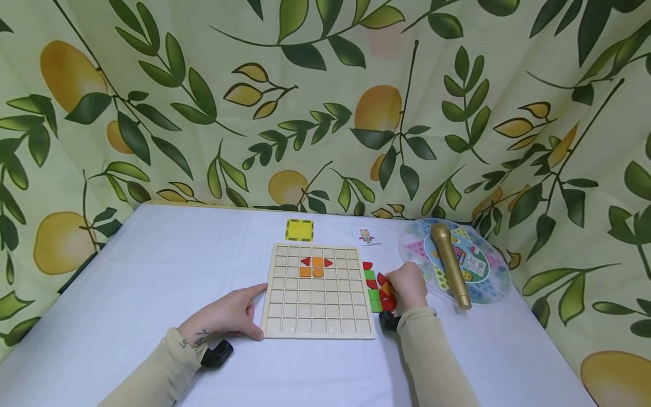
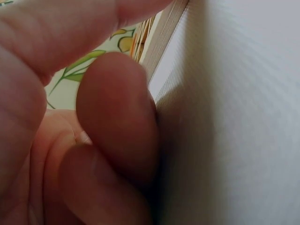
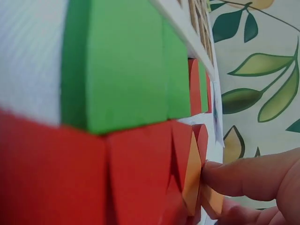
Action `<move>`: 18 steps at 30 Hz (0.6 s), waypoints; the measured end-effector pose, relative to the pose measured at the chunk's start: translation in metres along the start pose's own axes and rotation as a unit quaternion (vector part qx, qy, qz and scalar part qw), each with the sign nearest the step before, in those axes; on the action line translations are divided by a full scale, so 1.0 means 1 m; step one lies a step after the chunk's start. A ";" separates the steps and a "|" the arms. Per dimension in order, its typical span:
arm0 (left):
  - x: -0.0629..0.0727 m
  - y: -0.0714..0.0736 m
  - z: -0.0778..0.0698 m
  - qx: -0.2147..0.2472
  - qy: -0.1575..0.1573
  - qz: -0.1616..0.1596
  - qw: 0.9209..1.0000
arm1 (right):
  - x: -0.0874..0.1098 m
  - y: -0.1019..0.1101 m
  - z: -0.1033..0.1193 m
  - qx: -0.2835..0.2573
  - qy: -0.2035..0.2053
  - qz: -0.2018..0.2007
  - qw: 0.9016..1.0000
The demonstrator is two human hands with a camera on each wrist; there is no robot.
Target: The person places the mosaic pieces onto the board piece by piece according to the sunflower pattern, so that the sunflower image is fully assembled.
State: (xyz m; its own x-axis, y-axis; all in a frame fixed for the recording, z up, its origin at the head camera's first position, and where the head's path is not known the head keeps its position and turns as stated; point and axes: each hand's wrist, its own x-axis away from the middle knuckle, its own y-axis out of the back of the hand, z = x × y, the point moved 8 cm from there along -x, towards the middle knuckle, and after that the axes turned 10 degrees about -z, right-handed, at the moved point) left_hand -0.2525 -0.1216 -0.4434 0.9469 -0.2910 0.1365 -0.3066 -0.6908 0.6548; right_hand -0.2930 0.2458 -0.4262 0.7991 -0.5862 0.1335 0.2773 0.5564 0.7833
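A square wooden grid board (image 1: 320,311) lies on the table. Set in its upper cells are two red triangles (image 1: 306,262), orange squares (image 1: 317,262) and an orange round piece (image 1: 317,272). My left hand (image 1: 226,312) rests at the board's left side, index finger and thumb spread against its edge; the other fingers (image 2: 117,112) bend loosely under. To the right, my right hand (image 1: 408,285) is at a cluster of red pieces (image 3: 140,164) and green blocks (image 3: 126,61). Its thumb and fingers pinch an orange block (image 3: 212,200) there.
Behind the board lie a yellow square frame (image 1: 299,230) and a small picture card (image 1: 366,236). On the right, a gold microphone (image 1: 451,265) lies across a round, colourful clear-edged package (image 1: 417,249). A leaf-patterned curtain (image 1: 325,158) hangs behind the white table (image 1: 203,243).
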 end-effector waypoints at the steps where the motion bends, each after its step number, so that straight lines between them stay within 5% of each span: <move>1: 0.000 0.000 0.001 -0.001 0.001 0.000 1.000 | 0.000 0.000 0.000 -0.005 0.002 0.005 1.000; 7: 0.000 -0.002 0.003 -0.001 0.005 0.002 1.000 | -0.001 -0.002 0.004 -0.098 -0.008 0.049 0.994; 13: 0.001 0.000 0.002 -0.003 0.003 0.002 1.000 | 0.017 -0.025 0.035 -0.266 -0.058 0.118 0.955; 18: 0.001 0.001 0.000 -0.001 -0.001 0.002 1.000 | 0.037 -0.051 0.063 -0.256 -0.017 0.151 0.955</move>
State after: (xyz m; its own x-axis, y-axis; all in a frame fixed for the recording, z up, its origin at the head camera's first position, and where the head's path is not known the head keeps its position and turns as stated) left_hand -0.2520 -0.1225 -0.4429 0.9454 -0.2951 0.1381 -0.3106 -0.6884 0.6555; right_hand -0.3112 0.1588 -0.4225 0.8687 -0.3669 0.3328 0.2679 0.9131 0.3074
